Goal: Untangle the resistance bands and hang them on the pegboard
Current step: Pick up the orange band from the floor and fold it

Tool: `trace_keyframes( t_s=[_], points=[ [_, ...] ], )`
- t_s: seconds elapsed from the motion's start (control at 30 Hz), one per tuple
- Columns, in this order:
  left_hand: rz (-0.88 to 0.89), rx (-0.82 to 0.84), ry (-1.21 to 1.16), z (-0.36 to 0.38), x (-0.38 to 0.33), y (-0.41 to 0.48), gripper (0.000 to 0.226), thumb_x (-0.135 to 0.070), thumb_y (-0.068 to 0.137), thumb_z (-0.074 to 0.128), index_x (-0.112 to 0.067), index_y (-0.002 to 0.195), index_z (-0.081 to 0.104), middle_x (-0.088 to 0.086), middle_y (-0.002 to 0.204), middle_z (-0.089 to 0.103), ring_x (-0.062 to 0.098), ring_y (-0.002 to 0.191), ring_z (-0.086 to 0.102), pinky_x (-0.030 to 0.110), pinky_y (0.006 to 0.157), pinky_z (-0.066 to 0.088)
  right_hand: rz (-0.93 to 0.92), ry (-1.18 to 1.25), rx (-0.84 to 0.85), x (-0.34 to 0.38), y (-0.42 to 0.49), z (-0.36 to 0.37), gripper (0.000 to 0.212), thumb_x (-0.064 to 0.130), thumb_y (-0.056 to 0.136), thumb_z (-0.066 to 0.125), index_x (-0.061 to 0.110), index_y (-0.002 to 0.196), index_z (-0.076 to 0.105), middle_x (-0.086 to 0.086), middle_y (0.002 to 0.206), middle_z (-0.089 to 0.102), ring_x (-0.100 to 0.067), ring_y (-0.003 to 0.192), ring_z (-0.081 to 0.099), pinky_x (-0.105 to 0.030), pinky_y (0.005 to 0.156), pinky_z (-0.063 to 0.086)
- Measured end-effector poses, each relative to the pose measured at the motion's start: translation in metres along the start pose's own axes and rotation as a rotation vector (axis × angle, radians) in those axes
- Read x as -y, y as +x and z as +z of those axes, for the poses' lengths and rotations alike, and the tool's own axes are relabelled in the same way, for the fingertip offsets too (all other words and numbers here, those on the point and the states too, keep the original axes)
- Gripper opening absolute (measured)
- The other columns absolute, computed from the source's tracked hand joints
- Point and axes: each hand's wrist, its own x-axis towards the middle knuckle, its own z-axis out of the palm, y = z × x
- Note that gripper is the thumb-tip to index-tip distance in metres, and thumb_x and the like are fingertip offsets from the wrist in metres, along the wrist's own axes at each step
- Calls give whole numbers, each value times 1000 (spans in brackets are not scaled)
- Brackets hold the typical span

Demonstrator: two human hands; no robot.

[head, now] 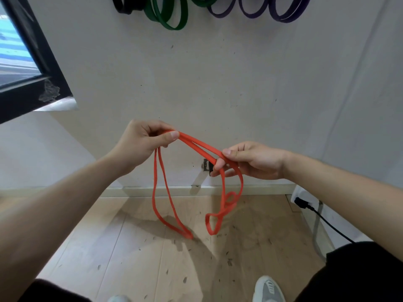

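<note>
I hold a thin orange resistance band in front of the wall with both hands. My left hand pinches one end between thumb and fingers, and a long loop hangs down from it. My right hand grips the band further right; below it the band hangs in a twisted, knotted loop. Two strands run taut between my hands. Black, green and purple bands hang on the wall at the top edge; their pegs are out of view.
A dark window frame juts in at the left. A black cable plugs into a white socket at the lower right wall. Wooden floor lies below, with my shoe at the bottom.
</note>
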Motion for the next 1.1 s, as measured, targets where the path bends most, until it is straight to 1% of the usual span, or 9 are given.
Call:
trace_keyframes(
  t_s=[0.1, 0.23, 0.4, 0.57, 0.73, 0.87, 0.93, 1.0, 1.1],
  points=[
    [-34, 95, -26, -1, 2, -1, 25, -34, 82, 71, -17, 98, 77, -9, 74, 69, 9, 74, 64, 23, 73, 53, -25, -68, -42, 0, 1, 2, 35, 34, 95, 50, 11, 95, 77, -15, 110, 72, -35, 119, 63, -53, 115, 36],
    [-38, 291, -9, 17, -6, -6, 33, -31, 76, 81, -16, 105, 76, -3, 86, 74, 9, 79, 68, 27, 77, 56, -45, -133, -59, 1, 2, 4, 35, 38, 97, 52, 12, 98, 76, -14, 113, 72, -38, 121, 61, -50, 113, 38],
    [63, 375, 61, 45, -16, -7, 31, -25, 84, 79, -12, 112, 77, -3, 99, 79, 10, 96, 74, 24, 88, 56, -58, -181, -8, 2, 4, 10, 35, 39, 98, 51, 16, 97, 77, -8, 109, 72, -21, 108, 63, -39, 102, 42],
    [86, 314, 61, 47, -15, -6, 18, -17, 86, 77, -14, 104, 80, -4, 91, 80, 8, 85, 74, 18, 77, 54, -36, -148, 37, 4, 0, 10, 39, 42, 97, 53, 13, 103, 76, -11, 114, 72, -23, 112, 62, -43, 105, 39],
    [0, 181, -23, 34, -9, -3, 28, -28, 79, 78, -13, 102, 80, -5, 82, 78, 5, 74, 64, 21, 72, 52, -20, -180, 99, -1, -2, 10, 30, 33, 99, 50, 17, 106, 75, -10, 120, 71, -29, 123, 60, -56, 116, 34],
    [2, 85, -23, 20, -10, -2, 23, -28, 80, 77, -17, 100, 79, 6, 87, 78, 13, 77, 65, 26, 77, 56, 2, -312, 114, -2, -5, 15, 25, 32, 95, 61, 17, 107, 77, -3, 123, 72, -21, 122, 62, -50, 116, 36],
    [14, 53, -14, 12, -12, 0, 21, -25, 81, 76, -18, 100, 79, 1, 86, 78, 10, 76, 66, 22, 77, 56, -3, -317, 83, -6, -4, 20, 29, 38, 92, 66, 15, 104, 77, -5, 117, 74, -20, 116, 66, -49, 114, 40],
    [14, 51, -23, 7, -13, 0, 21, -28, 80, 75, -18, 98, 79, 8, 88, 78, 15, 77, 66, 25, 77, 57, -23, -288, 3, -6, -3, 23, 37, 41, 87, 69, 9, 103, 77, -6, 107, 76, -19, 105, 70, -44, 106, 47],
    [15, 60, -14, 6, -12, -2, 21, -31, 80, 76, -17, 96, 80, 18, 88, 75, 20, 76, 65, 32, 77, 56, -35, -258, -85, -4, -2, 22, 40, 35, 82, 72, 0, 101, 75, -10, 101, 77, -19, 96, 73, -34, 91, 51]
  ],
)
